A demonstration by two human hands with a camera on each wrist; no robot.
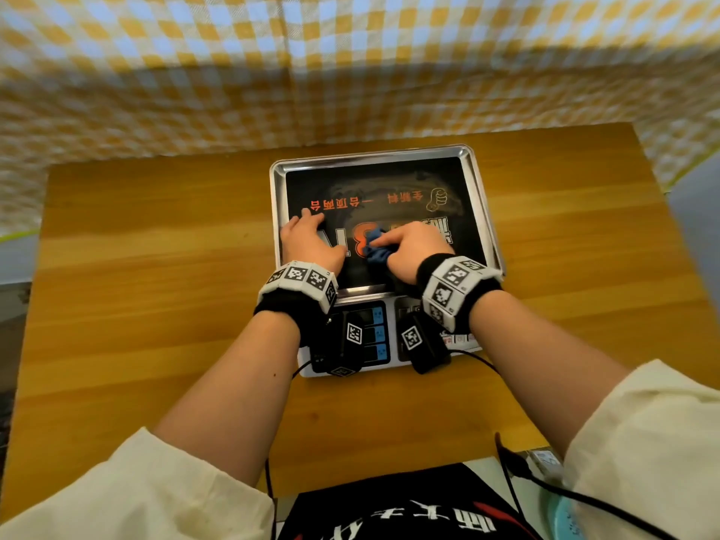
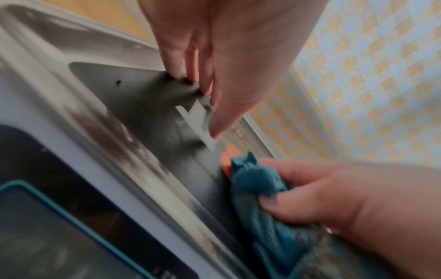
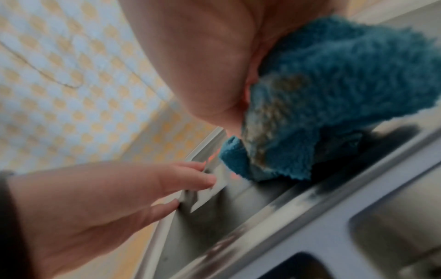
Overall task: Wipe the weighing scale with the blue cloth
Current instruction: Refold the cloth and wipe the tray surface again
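Observation:
The weighing scale [image 1: 477, 196] sits on the wooden table, its steel pan covered by a black printed sheet with red characters. My right hand [image 1: 409, 249] grips the bunched blue cloth [image 1: 375, 249] and presses it onto the pan's middle. In the left wrist view the blue cloth [image 2: 257, 181] is pinched between thumb and fingers of the right hand [image 2: 322, 196]. The right wrist view shows the cloth [image 3: 322, 98] under the palm. My left hand [image 1: 307, 239] rests flat on the pan's left side, fingers straight; its fingertips [image 2: 181, 71] touch the black sheet.
The scale's keypad and display panel [image 1: 376, 333] faces me, partly hidden by the wrist cameras. A wooden table [image 1: 156, 267] surrounds the scale. A yellow-and-blue checked cloth [image 1: 350, 64] hangs behind the table. Black cables [image 1: 518, 473] run near the front edge.

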